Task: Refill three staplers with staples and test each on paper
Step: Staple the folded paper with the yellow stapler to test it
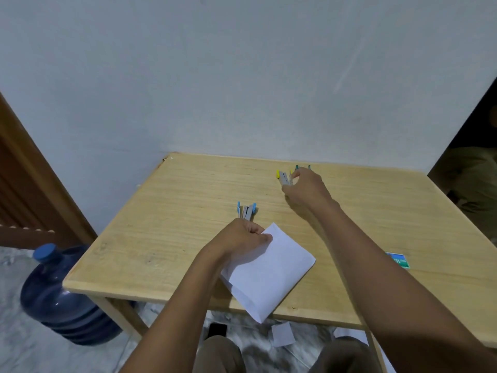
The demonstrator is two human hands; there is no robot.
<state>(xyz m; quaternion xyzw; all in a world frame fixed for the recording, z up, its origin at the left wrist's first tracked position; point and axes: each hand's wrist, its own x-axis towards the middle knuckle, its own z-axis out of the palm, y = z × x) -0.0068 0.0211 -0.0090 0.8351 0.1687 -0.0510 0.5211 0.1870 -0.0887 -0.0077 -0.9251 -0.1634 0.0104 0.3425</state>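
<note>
A blue stapler (247, 210) lies on the wooden table (166, 211), just beyond my left hand (243, 238). That hand pinches the corner of a folded white paper (269, 270), which hangs partly over the table's front edge. At the back of the table my right hand (305, 188) has its fingers curled round a yellow stapler (283, 178). A green stapler (302, 167) lies right behind that hand, mostly hidden. A green and blue staple box (398, 260) lies on the table at the right, beside my right forearm.
A wall runs close behind the table. A large blue water jug (60, 294) stands on the floor at the left. Loose paper scraps (281, 334) and a dark flat object (217, 329) lie under the table by my knees. A person sits at the far right edge.
</note>
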